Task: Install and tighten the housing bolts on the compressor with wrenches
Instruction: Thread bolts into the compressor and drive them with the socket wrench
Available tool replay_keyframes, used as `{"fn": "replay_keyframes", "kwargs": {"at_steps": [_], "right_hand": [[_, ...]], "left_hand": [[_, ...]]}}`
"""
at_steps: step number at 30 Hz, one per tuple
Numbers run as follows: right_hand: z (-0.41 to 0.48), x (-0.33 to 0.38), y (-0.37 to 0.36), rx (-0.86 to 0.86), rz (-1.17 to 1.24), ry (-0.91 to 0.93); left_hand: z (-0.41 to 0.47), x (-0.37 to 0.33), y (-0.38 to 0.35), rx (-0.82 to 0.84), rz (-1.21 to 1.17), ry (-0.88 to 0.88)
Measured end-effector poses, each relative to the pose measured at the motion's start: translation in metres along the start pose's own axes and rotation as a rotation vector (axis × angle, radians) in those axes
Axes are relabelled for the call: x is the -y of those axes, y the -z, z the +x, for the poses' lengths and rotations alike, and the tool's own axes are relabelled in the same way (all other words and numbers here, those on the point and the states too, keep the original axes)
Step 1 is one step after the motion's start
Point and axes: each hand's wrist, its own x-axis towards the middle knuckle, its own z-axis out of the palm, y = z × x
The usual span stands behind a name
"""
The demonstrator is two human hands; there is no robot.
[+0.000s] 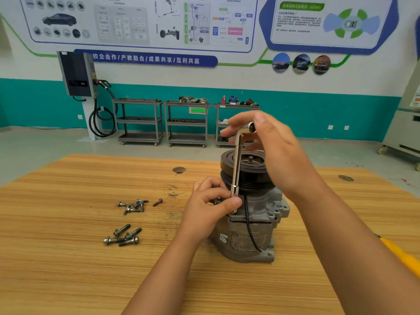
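The compressor (247, 223) stands on the wooden surface (68, 258), a little right of the middle. It stands on its end, so its long side goes up and down. Its black round pulley (247, 171) is on top and faces up. A thin black wire (250, 228) hangs down its near side.

The wrench (236, 169) is bent like an L. Its long part stands almost straight up along the left side of the pulley, with the low end down on the grey housing. Its short part at the top points right.

The left hand (211, 208) is curled and pinches the low end of the wrench. The right hand (268, 142) holds the top bend between thumb and fingers.

Small bolts (134, 205) lie in a bunch to the left, and big bolts (123, 236) lie nearer. Wide wood shows between them and the compressor.

The far edge of the surface runs behind the pulley. A yellow thing (400, 253) pokes in at the right edge. Grey carts (138, 120) stand far off by the wall, with open floor in front of them
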Motion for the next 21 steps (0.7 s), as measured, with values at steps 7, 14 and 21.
{"fn": "replay_keyframes", "kwargs": {"at_steps": [7,14,21], "right_hand": [[0.002,0.006,0.012,0.175,0.104,0.032],[0.009,0.011,0.000,0.064,-0.096,0.052],[0.015,0.004,-0.015,-0.117,-0.137,0.042]], "left_hand": [[-0.001,0.004,0.003,0.066,-0.058,0.011],[-0.005,0.006,0.000,-0.045,-0.118,-0.028],[-0.004,0.010,-0.001,-0.027,-0.103,0.020]]}}
